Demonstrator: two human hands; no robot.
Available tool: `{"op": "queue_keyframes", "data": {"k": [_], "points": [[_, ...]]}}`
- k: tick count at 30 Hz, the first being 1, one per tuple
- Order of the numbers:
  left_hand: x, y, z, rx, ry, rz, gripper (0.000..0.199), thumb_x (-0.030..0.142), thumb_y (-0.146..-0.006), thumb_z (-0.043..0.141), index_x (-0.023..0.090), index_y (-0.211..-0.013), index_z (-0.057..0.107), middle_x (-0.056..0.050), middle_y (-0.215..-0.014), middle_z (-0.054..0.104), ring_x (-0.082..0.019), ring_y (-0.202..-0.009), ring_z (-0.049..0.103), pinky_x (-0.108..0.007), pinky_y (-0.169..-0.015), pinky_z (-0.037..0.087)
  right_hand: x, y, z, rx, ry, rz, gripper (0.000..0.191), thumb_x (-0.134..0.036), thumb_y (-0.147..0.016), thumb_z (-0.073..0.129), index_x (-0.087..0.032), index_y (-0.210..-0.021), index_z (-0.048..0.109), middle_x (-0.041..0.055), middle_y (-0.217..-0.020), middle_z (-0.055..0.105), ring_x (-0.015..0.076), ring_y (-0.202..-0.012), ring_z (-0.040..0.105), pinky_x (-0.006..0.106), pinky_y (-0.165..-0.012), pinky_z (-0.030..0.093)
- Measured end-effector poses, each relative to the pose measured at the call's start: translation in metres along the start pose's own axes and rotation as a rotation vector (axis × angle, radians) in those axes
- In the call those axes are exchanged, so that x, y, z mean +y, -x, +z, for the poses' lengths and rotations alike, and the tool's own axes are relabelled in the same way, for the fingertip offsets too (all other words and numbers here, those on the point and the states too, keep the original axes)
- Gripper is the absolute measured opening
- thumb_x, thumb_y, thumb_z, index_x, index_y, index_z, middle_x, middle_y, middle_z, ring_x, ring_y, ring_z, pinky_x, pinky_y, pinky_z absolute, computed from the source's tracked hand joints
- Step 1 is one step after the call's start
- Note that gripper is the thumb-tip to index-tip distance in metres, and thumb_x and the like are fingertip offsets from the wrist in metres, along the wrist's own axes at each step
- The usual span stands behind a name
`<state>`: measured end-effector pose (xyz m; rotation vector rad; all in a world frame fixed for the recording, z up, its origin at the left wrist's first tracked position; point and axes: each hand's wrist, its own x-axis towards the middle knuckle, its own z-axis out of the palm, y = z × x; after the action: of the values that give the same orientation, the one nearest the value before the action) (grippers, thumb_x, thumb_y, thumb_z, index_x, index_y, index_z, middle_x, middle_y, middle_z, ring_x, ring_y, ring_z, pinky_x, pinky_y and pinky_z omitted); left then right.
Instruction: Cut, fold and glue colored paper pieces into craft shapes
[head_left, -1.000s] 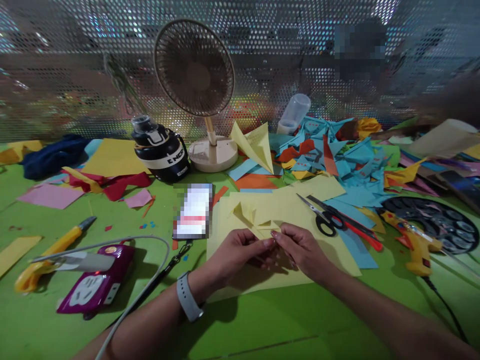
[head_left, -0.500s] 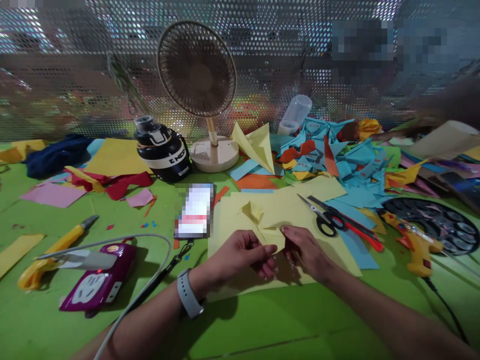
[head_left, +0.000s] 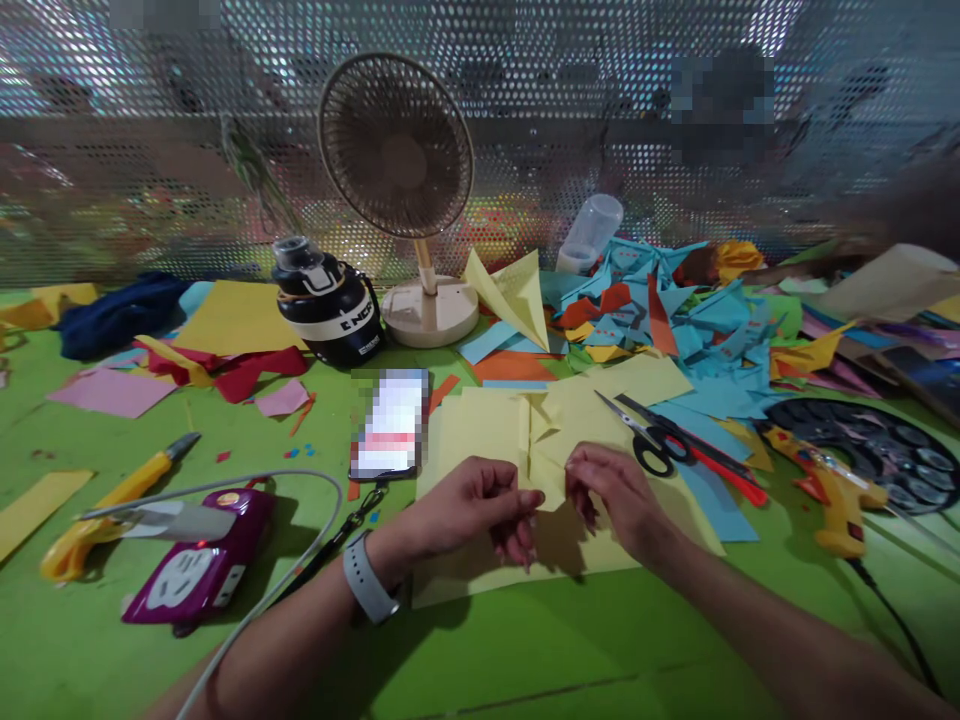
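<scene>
My left hand (head_left: pixel 487 510) pinches the lower edge of a folded piece of pale yellow paper (head_left: pixel 541 470) between thumb and fingers. The folded paper stands out upward from that hand, with a narrow creased strip and a pointed flap at its top. My right hand (head_left: pixel 615 500) is close at the paper's right edge, its fingers loosely bent and apart; whether a fingertip touches the paper is hard to tell. Beneath both hands lie larger pale yellow sheets (head_left: pixel 465 570). A pair of black-handled scissors (head_left: pixel 649 440) rests on them to the right.
A phone (head_left: pixel 390 425) lies left of the sheets. Behind stand a fan (head_left: pixel 431 310) and a dark bottle (head_left: pixel 330 315). Blue folded papers (head_left: pixel 720 330) pile at back right. A yellow glue gun (head_left: pixel 840 500), yellow pliers-like tool (head_left: pixel 120 500) and purple device (head_left: pixel 199 560) flank the hands.
The folded yellow paper has turned more upright in my left hand. My right hand's fingers have loosened from its edge. My left hand has shifted slightly left.
</scene>
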<state>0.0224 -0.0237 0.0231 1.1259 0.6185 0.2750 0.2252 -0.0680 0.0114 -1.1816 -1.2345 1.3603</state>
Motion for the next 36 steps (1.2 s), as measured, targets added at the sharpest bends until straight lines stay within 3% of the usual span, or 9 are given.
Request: {"op": "queue_keyframes", "data": {"k": [3, 6, 12, 16, 19, 22, 25, 29, 36], "points": [[0.005, 0.005, -0.005, -0.056, -0.175, -0.050, 0.032, 0.044, -0.085, 0.064, 0.016, -0.073, 0.054, -0.003, -0.067, 0.070, -0.012, -0.056, 0.067, -0.023, -0.053, 0.051, -0.004, -0.004, -0.010, 0.094, -0.054, -0.080, 0.029, -0.047, -0.090, 0.050, -0.020, -0.087, 0.057, -0.0056, -0.056, 0.052, 0.0075, -0.044, 0.043, 0.018, -0.040, 0.037], [0.010, 0.009, -0.009, -0.017, -0.422, -0.041, 0.023, 0.037, -0.085, 0.060, 0.017, -0.075, 0.054, -0.002, -0.070, 0.068, -0.013, -0.056, 0.065, -0.023, -0.051, 0.048, -0.011, -0.006, -0.013, 0.056, 0.028, -0.019, 0.033, -0.043, -0.084, 0.060, -0.019, -0.107, 0.057, -0.0077, -0.056, 0.051, 0.0067, -0.041, 0.040, 0.017, -0.037, 0.034], [0.021, 0.013, -0.014, 0.091, -0.934, 0.145, 0.019, 0.024, -0.077, 0.058, 0.020, -0.063, 0.046, 0.004, -0.056, 0.053, -0.010, -0.049, 0.050, -0.022, -0.044, 0.034, -0.011, -0.007, -0.004, 0.128, 0.060, -0.006, 0.028, -0.043, -0.074, 0.072, -0.018, -0.080, 0.060, -0.0081, -0.051, 0.047, 0.0048, -0.038, 0.039, 0.017, -0.034, 0.033], [0.025, 0.015, -0.020, 0.226, -0.777, 0.219, 0.006, 0.024, -0.079, 0.057, 0.019, -0.079, 0.054, 0.000, -0.070, 0.062, -0.013, -0.061, 0.060, -0.024, -0.054, 0.044, -0.010, -0.011, -0.004, 0.123, 0.020, 0.024, 0.033, -0.045, -0.071, 0.074, -0.018, -0.065, 0.058, -0.0059, -0.047, 0.052, 0.0061, -0.038, 0.046, 0.018, -0.037, 0.041], [0.028, 0.015, -0.022, 0.227, -0.496, 0.205, 0.030, 0.033, -0.085, 0.054, 0.018, -0.111, 0.055, -0.005, -0.090, 0.068, -0.019, -0.076, 0.068, -0.029, -0.063, 0.052, -0.009, -0.014, -0.003, 0.176, -0.003, 0.050, 0.035, -0.047, -0.066, 0.078, -0.017, -0.064, 0.060, -0.0035, -0.051, 0.058, 0.0072, -0.037, 0.050, 0.020, -0.038, 0.044], [0.028, 0.012, -0.023, 0.295, -0.365, 0.194, 0.042, 0.046, -0.090, 0.046, 0.018, -0.120, 0.053, -0.009, -0.100, 0.065, -0.021, -0.076, 0.069, -0.029, -0.054, 0.053, -0.006, -0.017, -0.003, 0.197, 0.013, 0.055, 0.035, -0.047, -0.065, 0.078, -0.016, -0.063, 0.063, -0.0019, -0.053, 0.061, 0.0079, -0.039, 0.052, 0.021, -0.039, 0.046], [0.022, 0.006, -0.026, 0.411, -0.455, 0.217, 0.029, 0.038, -0.088, 0.051, 0.017, -0.105, 0.059, -0.007, -0.091, 0.066, -0.018, -0.071, 0.067, -0.026, -0.052, 0.051, -0.004, -0.019, -0.006, 0.181, 0.023, 0.071, 0.029, -0.043, -0.066, 0.076, -0.017, -0.075, 0.066, -0.0018, -0.058, 0.063, 0.0090, -0.043, 0.056, 0.020, -0.040, 0.044], [0.013, 0.001, -0.031, 0.485, -0.802, 0.387, 0.018, 0.022, -0.086, 0.050, 0.018, -0.094, 0.065, -0.005, -0.084, 0.068, -0.015, -0.073, 0.064, -0.025, -0.059, 0.050, -0.008, -0.019, -0.012, 0.162, -0.011, 0.140, 0.036, -0.037, -0.075, 0.059, -0.017, -0.104, 0.064, 0.0015, -0.070, 0.069, 0.0128, -0.054, 0.064, 0.020, -0.043, 0.044], [0.010, 0.002, -0.028, 0.507, -1.037, 0.443, 0.029, 0.032, -0.083, 0.065, 0.017, -0.107, 0.064, -0.010, -0.100, 0.069, -0.019, -0.082, 0.065, -0.030, -0.066, 0.054, -0.005, -0.016, -0.014, 0.027, -0.115, 0.176, 0.034, -0.037, -0.078, 0.048, -0.013, -0.092, 0.068, 0.0062, -0.068, 0.070, 0.0164, -0.057, 0.066, 0.025, -0.049, 0.047]]}}
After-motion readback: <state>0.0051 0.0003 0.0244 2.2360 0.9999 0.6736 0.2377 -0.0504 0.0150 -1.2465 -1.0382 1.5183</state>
